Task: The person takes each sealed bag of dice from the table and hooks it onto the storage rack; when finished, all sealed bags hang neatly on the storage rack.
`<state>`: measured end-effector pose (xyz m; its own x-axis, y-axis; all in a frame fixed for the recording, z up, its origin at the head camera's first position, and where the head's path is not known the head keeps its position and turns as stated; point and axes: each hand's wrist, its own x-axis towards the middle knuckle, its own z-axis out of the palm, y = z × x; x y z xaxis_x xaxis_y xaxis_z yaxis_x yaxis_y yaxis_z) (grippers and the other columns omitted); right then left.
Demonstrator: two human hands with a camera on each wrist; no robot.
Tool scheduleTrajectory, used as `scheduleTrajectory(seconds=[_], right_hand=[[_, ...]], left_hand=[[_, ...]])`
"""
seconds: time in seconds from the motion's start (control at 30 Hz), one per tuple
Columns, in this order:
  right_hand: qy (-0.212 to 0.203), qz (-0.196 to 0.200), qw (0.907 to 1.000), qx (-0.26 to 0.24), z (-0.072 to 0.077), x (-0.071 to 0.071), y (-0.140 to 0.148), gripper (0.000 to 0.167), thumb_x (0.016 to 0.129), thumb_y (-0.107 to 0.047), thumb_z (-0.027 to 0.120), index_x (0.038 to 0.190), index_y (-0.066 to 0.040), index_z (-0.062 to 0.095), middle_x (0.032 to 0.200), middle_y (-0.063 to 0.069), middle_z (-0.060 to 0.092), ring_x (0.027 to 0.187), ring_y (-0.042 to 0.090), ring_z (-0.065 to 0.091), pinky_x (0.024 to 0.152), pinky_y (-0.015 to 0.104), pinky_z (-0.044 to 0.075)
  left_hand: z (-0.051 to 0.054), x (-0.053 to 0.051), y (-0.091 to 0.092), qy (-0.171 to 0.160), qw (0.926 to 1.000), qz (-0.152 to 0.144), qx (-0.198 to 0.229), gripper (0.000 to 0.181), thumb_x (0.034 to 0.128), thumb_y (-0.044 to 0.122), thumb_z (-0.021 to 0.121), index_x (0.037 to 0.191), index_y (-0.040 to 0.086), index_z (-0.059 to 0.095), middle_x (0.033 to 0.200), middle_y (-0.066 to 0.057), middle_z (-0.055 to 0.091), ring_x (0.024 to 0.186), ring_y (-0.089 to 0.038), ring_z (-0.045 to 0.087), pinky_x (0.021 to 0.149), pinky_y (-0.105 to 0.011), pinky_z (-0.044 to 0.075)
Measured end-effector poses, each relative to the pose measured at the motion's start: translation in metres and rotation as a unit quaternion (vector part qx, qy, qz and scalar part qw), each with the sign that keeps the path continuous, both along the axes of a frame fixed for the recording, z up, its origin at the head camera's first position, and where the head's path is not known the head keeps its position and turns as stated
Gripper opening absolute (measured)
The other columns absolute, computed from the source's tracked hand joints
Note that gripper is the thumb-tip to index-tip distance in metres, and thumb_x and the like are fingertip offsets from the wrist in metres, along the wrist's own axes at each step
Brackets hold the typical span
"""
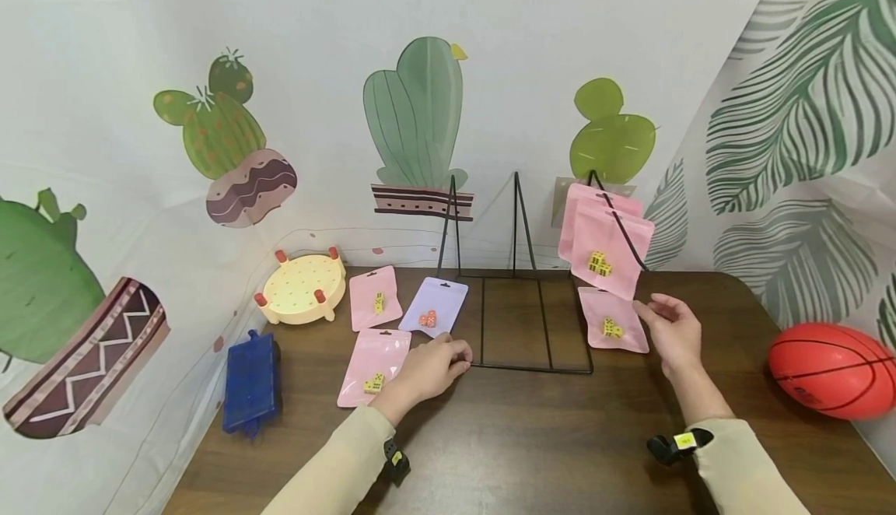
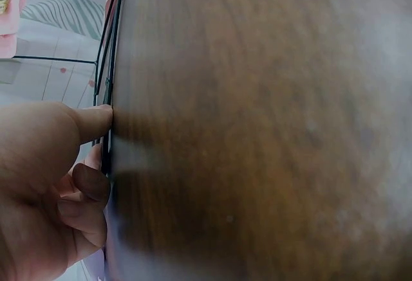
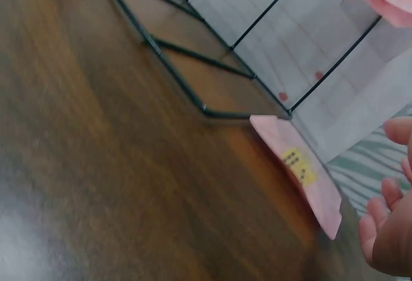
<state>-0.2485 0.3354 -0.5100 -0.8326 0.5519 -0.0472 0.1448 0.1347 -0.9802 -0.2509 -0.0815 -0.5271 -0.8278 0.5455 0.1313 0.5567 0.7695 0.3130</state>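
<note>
A black wire rack stands on the table. My left hand is at its front left corner, and in the left wrist view the thumb and curled fingers pinch its wire. Two pink bags with yellow dice hang on the rack's right arm. Below them a pink bag with yellow dice lies on the table. Just right of that bag is my right hand, fingers loosely bent and holding nothing; the right wrist view shows a gap between fingers and the lying bag.
Left of the rack lie a lilac bag with orange dice and two pink bags with yellow dice. Farther left are a yellow round stand with red-tipped legs and a blue toy cart. A red ball sits at the right.
</note>
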Motion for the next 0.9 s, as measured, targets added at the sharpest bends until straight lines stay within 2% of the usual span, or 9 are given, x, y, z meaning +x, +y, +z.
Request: scheduleTrajectory(seconds=[0.07, 0.17, 0.3, 0.37, 0.53, 0.63, 0.9], right_hand=[[-0.035, 0.026, 0.9974, 0.058, -0.006, 0.0, 0.002, 0.06, 0.095, -0.036, 0.076, 0.14, -0.003, 0.054, 0.129, 0.011, 0.056, 0.114, 0.02, 0.052, 0.081, 0.02, 0.044], [-0.064, 0.068, 0.9901, 0.105, -0.011, 0.004, 0.002, 0.076, 0.096, -0.042, 0.073, 0.149, 0.003, 0.043, 0.144, 0.025, 0.047, 0.128, 0.036, 0.048, 0.091, 0.033, 0.045], [-0.081, 0.102, 0.9808, 0.145, -0.015, 0.006, 0.0, 0.084, 0.096, -0.045, 0.073, 0.153, 0.005, 0.036, 0.149, 0.032, 0.041, 0.134, 0.048, 0.044, 0.102, 0.054, 0.044], [-0.086, 0.109, 0.9754, 0.171, -0.016, 0.006, -0.001, 0.087, 0.095, -0.045, 0.074, 0.153, 0.006, 0.035, 0.147, 0.034, 0.042, 0.133, 0.05, 0.045, 0.103, 0.058, 0.043], [-0.098, 0.115, 0.9606, 0.233, -0.018, 0.003, -0.004, 0.091, 0.091, -0.047, 0.078, 0.15, 0.01, 0.037, 0.139, 0.036, 0.046, 0.125, 0.05, 0.048, 0.097, 0.061, 0.043], [-0.105, 0.117, 0.9541, 0.254, -0.019, 0.002, -0.003, 0.092, 0.09, -0.046, 0.079, 0.148, 0.011, 0.037, 0.135, 0.035, 0.047, 0.123, 0.05, 0.046, 0.096, 0.061, 0.042], [-0.114, 0.133, 0.9487, 0.263, -0.017, 0.002, 0.0, 0.096, 0.088, -0.046, 0.081, 0.148, 0.012, 0.036, 0.134, 0.037, 0.051, 0.12, 0.051, 0.052, 0.094, 0.061, 0.045]], left_hand=[[0.001, 0.0, 0.0, 0.0, 1.0, 0.001, -0.001, 0.005, 0.0988, 0.028, 0.073, 0.102, 0.028, 0.069, 0.09, 0.006, 0.056, 0.069, -0.013, 0.056, 0.059, -0.033, 0.045], [0.001, 0.0, 0.0, 0.0, 1.0, 0.001, -0.003, 0.004, 0.0991, 0.03, 0.072, 0.102, 0.028, 0.069, 0.091, 0.006, 0.056, 0.069, -0.013, 0.056, 0.059, -0.033, 0.045], [0.0, 0.0, 0.0, 0.001, 1.0, 0.001, -0.007, 0.005, 0.0994, 0.031, 0.072, 0.103, 0.029, 0.069, 0.091, 0.007, 0.056, 0.069, -0.012, 0.055, 0.06, -0.033, 0.045], [-0.001, 0.0, 0.0, 0.002, 1.0, 0.001, -0.009, 0.005, 0.0993, 0.031, 0.072, 0.103, 0.029, 0.069, 0.091, 0.008, 0.055, 0.07, -0.012, 0.055, 0.06, -0.032, 0.045], [-0.002, -0.001, 0.0, -0.002, 1.0, 0.003, -0.008, 0.005, 0.0992, 0.032, 0.072, 0.103, 0.029, 0.069, 0.091, 0.009, 0.054, 0.07, -0.012, 0.055, 0.06, -0.032, 0.045], [-0.003, -0.002, 0.0, -0.003, 1.0, 0.003, -0.007, 0.004, 0.0992, 0.031, 0.072, 0.102, 0.03, 0.069, 0.09, 0.009, 0.054, 0.07, -0.011, 0.055, 0.059, -0.032, 0.044], [-0.003, -0.002, 0.0, -0.003, 1.0, 0.003, -0.006, 0.005, 0.0989, 0.032, 0.072, 0.102, 0.03, 0.069, 0.09, 0.009, 0.054, 0.069, -0.011, 0.054, 0.059, -0.031, 0.044]])
